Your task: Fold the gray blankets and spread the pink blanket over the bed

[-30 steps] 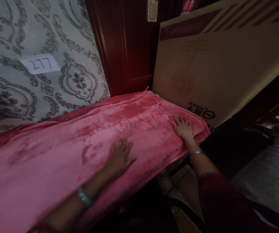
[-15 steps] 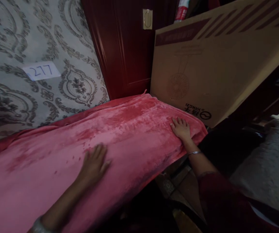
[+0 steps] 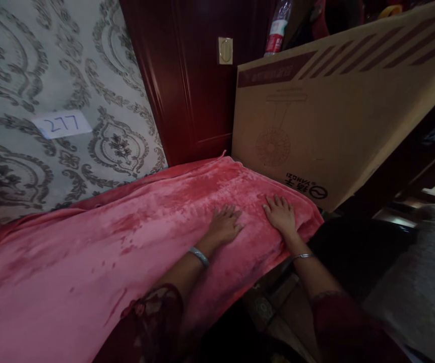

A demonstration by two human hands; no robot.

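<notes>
A pink plush blanket (image 3: 88, 272) lies spread over a long raised surface that runs from the lower left to the middle. My left hand (image 3: 225, 224) rests flat on it near its right end, fingers stretched out. My right hand (image 3: 281, 214) lies flat beside it, close to the blanket's right edge, fingers apart too. Each wrist wears a silver bangle. Neither hand holds anything.
A large cardboard box (image 3: 334, 111) leans just behind the blanket's right end. A dark red wooden door (image 3: 194, 85) stands behind, patterned wallpaper with a paper label "277" (image 3: 61, 123) at left. A plastic bottle (image 3: 276, 33) shows above the box. Dark floor and grey fabric (image 3: 417, 282) lie at right.
My left hand slid left along the blanket, then came back right and now lies close beside my right hand. My right hand stayed in place. The view tipped slightly upward.
</notes>
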